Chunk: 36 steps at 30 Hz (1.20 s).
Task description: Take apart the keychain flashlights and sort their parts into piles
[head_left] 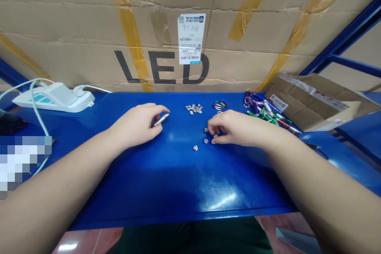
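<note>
Head view, left to right: a white power strip [53, 99] sits at 10 o'clock on the blue bench [178, 194]. The left hand [137, 126] is curled closed on a slim silver metal tube [161, 119], its end poking out toward 3 o'clock. Near 12 o'clock lie a heap of silver button cells [194, 108] and coloured carabiners [219, 105]. The right hand [238, 127] has its fingers bunched among small metal caps [206, 140], clamped on one or not, hidden. Carabiner flashlights [268, 113] pile up at 2 o'clock.

Large black letters "LED" [160, 67] on the cardboard carton [244, 63], white barcode label [191, 39] above, its small print unreadable
</note>
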{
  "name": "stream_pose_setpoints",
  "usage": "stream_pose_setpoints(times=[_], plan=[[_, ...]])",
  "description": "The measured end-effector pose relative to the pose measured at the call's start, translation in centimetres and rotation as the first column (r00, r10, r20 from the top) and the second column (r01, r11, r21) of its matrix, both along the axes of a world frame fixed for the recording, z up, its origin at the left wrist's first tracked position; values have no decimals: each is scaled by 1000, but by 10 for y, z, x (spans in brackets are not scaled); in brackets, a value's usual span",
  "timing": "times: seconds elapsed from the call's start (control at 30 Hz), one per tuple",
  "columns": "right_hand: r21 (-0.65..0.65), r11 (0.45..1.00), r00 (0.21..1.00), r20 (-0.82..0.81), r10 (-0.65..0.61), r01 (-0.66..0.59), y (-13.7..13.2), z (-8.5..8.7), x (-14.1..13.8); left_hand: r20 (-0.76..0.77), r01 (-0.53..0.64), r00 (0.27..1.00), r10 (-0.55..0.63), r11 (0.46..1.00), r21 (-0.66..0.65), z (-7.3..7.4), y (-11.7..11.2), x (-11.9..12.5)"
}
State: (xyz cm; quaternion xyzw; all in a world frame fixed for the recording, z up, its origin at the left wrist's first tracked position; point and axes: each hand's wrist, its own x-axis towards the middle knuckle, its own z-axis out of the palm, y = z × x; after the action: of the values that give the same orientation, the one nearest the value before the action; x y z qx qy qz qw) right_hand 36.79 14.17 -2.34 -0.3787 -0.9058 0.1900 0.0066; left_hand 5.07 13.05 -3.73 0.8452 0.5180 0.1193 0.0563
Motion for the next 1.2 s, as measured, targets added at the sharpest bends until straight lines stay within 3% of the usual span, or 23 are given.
stream_pose_setpoints(times=[0.27,0.5,0.67,0.77,0.87,1.03,1.2], plan=[[-47,997,996,75,-51,54,-4,0,-4,-61,-143,988,139,988,-60,9,3,-19],[-32,994,994,28,-105,106,2,9,11,-239,-247,942,236,969,-15,15,8,-26],[9,968,968,7,-249,249,11,20,37,-262,-179,948,183,983,41,4,21,-38],[108,905,910,16,-415,411,21,25,61,-200,-179,959,199,977,112,-2,28,-44],[189,831,843,33,-537,522,36,22,87,-109,-149,983,150,989,18,-9,34,-45],[171,785,770,158,-618,595,58,5,114,-60,-50,997,46,996,-74,-30,44,-43],[71,771,734,261,-627,633,62,0,118,-136,-111,985,107,994,-20,-39,51,-47]])
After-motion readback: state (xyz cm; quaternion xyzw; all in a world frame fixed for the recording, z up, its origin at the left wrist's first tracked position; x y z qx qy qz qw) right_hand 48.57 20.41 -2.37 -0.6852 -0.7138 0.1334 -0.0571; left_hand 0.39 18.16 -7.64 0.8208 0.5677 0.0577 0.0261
